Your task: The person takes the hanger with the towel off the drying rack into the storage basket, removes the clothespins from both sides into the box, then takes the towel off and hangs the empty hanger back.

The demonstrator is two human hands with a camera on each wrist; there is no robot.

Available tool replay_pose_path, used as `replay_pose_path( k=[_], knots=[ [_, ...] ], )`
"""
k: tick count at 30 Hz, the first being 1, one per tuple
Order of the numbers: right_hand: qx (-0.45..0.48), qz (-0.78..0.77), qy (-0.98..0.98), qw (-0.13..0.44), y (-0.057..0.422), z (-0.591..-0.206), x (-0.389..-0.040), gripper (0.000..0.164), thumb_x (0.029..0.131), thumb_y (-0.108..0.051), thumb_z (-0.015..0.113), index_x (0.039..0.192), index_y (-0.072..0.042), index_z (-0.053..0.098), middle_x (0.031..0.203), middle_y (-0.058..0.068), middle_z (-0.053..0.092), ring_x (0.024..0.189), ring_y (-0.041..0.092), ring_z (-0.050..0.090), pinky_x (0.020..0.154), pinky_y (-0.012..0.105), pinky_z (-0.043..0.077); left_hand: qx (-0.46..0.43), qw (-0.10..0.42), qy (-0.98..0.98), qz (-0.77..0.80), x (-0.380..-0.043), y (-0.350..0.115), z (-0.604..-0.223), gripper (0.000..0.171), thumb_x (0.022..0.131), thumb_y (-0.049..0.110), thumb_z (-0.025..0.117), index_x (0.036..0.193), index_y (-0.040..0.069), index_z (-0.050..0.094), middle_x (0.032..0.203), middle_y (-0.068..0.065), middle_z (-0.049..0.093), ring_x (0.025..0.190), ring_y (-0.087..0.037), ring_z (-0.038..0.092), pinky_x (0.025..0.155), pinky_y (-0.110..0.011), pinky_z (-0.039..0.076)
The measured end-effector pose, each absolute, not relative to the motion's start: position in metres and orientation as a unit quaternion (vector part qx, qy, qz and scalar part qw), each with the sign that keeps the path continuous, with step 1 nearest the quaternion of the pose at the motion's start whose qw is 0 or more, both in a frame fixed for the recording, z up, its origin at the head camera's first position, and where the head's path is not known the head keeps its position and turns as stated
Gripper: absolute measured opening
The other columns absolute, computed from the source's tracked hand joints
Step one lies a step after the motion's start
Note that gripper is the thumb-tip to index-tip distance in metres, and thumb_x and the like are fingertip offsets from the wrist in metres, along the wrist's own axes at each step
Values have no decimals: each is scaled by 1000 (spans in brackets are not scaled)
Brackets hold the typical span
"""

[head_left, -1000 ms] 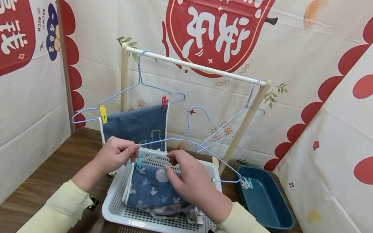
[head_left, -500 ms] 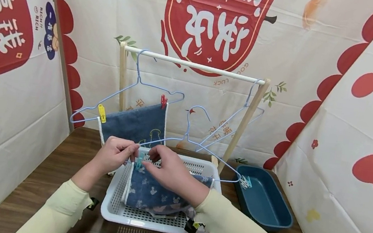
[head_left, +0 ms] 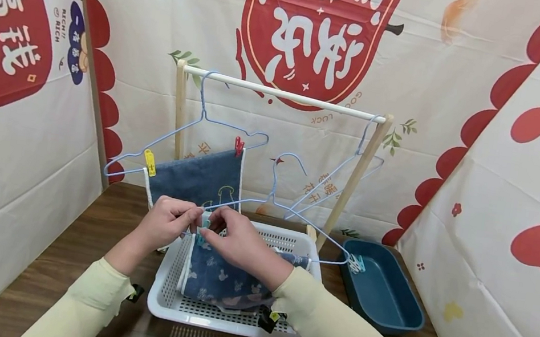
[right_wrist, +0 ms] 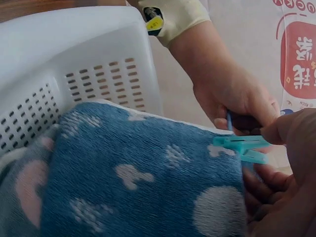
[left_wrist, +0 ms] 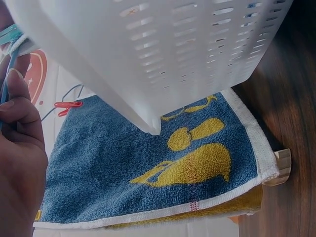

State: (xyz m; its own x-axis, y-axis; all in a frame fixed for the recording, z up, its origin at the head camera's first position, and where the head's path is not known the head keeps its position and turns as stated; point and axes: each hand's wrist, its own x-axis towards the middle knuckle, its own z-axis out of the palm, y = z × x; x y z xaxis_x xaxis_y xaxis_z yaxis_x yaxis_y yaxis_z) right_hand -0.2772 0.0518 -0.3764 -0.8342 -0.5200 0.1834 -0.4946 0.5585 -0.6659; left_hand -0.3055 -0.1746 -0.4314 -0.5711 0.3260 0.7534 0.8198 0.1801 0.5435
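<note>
My left hand (head_left: pixel 165 228) grips the left end of a blue wire hanger (head_left: pixel 311 225), held over the white basket. Folded over the hanger's lower bar is a blue towel (head_left: pixel 218 279) with pale animal shapes. A teal clothespin (right_wrist: pixel 242 143) sits on the towel's corner, beside the left fingers. Thumb and fingers of my right hand (head_left: pixel 243 245) pinch the clothespin's handle ends, as the right wrist view shows. In the left wrist view, the left hand (left_wrist: pixel 22 128) curls at the wire, its fingertips partly cut off by the frame.
Behind the basket (head_left: pixel 227 326) stands a wooden rack (head_left: pixel 280 93). On it, one hanger bears a dark blue towel (head_left: pixel 191 177) held by yellow (head_left: pixel 149 163) and red (head_left: pixel 239 147) clothespins. Another hanger (head_left: pixel 324 185) hangs at right. A dark teal tray (head_left: pixel 387 294) holds several clothespins (head_left: pixel 356 264).
My right hand has moved left along the towel to the teal clothespin and now pinches it. The left hand keeps its grip on the hanger in the same place.
</note>
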Motion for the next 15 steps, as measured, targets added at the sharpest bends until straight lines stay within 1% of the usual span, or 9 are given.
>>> replay_pose_path(
  k=[4,8,12,15],
  knots=[
    [-307,-394,866,2,52,-379,-277,17,108,-24,75,118,-11,70,100,-6,72,88,7,67,76,28,57,-395,244,-727,-506,-306,-175,-431,39,103,-15,63,79,14,75,68,-2,69,53,-16,59,48,-23,50],
    [-332,-402,853,-26,53,-380,-276,10,107,-19,77,113,-13,73,98,-6,74,86,8,68,74,27,58,-396,242,-726,-507,-305,-175,-431,39,103,-15,63,80,14,76,68,-1,69,54,-16,59,49,-23,50],
    [-354,-393,847,-58,54,-380,-274,5,106,-17,78,108,-14,74,96,-7,74,80,11,65,70,25,56,-395,240,-726,-509,-305,-176,-431,38,103,-14,64,80,13,76,68,-2,69,53,-18,59,49,-24,50],
    [-372,-385,840,-86,54,-382,-274,4,106,-16,78,105,-16,74,93,-7,73,74,12,62,66,25,53,-392,238,-727,-512,-304,-176,-431,38,104,-14,64,80,14,76,68,-2,70,52,-18,59,49,-24,51]
  ],
)
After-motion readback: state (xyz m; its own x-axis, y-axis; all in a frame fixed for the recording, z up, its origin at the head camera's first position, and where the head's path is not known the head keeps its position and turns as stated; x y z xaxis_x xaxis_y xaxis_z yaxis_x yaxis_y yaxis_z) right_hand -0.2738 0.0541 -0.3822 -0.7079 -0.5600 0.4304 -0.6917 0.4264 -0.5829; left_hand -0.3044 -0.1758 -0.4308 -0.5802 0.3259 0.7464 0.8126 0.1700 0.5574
